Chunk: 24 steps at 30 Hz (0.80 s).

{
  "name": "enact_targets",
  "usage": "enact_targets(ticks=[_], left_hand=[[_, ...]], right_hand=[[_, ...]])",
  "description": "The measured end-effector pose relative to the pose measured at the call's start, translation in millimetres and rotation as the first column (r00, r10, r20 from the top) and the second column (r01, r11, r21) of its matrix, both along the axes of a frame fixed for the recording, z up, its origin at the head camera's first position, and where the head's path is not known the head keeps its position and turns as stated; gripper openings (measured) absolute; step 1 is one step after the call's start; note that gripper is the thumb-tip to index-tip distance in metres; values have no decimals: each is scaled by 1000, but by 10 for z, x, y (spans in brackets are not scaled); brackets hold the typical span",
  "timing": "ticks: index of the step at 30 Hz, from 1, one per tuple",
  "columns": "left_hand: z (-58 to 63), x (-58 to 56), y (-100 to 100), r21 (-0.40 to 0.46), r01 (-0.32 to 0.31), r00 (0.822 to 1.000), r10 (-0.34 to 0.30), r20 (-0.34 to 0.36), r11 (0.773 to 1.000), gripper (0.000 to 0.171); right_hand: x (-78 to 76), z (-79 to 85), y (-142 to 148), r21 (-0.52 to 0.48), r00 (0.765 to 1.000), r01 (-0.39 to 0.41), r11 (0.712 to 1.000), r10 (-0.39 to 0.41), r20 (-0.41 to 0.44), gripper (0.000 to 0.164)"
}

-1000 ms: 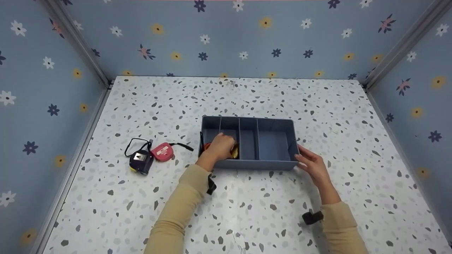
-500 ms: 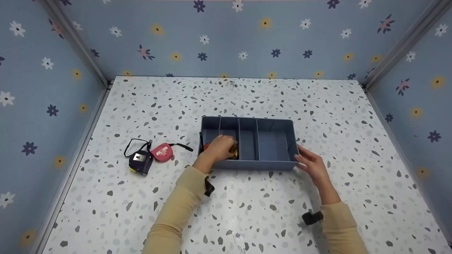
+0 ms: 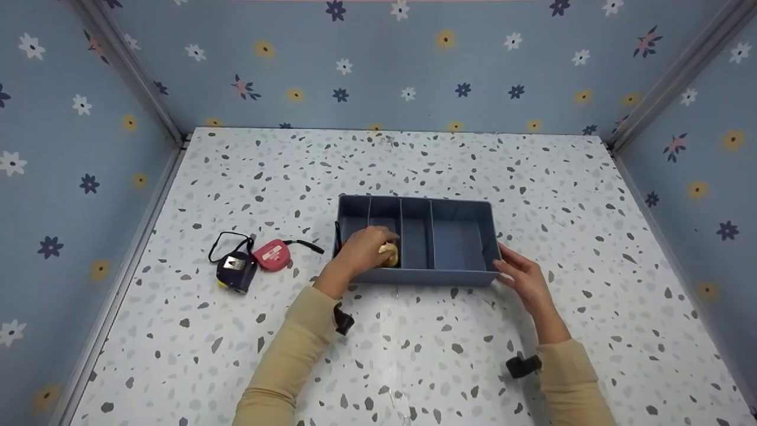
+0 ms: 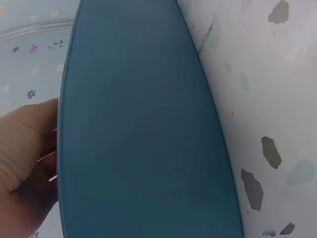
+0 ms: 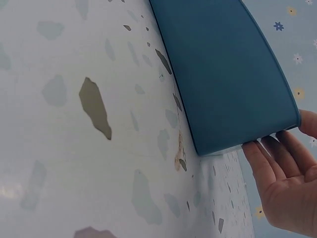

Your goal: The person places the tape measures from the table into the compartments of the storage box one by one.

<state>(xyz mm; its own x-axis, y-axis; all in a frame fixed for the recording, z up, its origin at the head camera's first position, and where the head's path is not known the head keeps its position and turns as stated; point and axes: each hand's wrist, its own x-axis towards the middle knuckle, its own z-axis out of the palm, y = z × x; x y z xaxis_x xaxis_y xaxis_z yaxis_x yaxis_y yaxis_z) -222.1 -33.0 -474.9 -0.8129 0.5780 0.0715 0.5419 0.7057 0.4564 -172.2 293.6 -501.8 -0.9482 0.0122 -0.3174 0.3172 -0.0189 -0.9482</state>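
A blue-grey divided box point(image 3: 426, 277) stands mid-table. My left hand point(image 3: 364, 251) reaches over its front wall into the left compartments, fingers curled at a yellow rounded thing point(image 3: 391, 255) whose kind I cannot tell. In the left wrist view the front wall hides most of the fingers of the left hand point(image 4: 25, 158). My right hand point(image 3: 525, 279) holds the box's right end. In the right wrist view the thumb of the right hand point(image 5: 292, 193) is at the rim and its fingers lie against the end wall.
Left of the box lie a dark tape measure point(image 3: 236, 271) with a black cord loop and a pink tape measure point(image 3: 273, 255) with a black strap. A black strap point(image 3: 337, 232) shows at the box's left end. Flower-patterned panels point(image 3: 378, 65) surround the table.
My left hand has shifted slightly within the left compartments, its wrist drawn back to the left. More of the yellow thing shows now. My right hand and the box stay put.
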Motion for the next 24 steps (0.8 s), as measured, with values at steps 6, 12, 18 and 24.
enact_targets(ticks=[6, 12, 18, 24], left_hand=[[1, 101, -67, 113, -14, 992, 27, -123, 994, 26], [37, 176, -138, 183, -59, 982, 91, -168, 981, 24], [81, 244, -234, 199, -112, 979, 143, -147, 974, 25], [82, 320, -351, 215, -147, 976, 177, -124, 965, 27]], right_hand=[[-8, -116, 60, 2, 998, -27, 1000, 27, -59, 62], [-13, -122, 58, 28, 998, -25, 999, 26, -60, 61], [-14, -102, 45, 8, 998, -19, 1000, 20, -65, 63], [-18, -106, 57, 11, 997, -27, 1000, 28, -69, 60]])
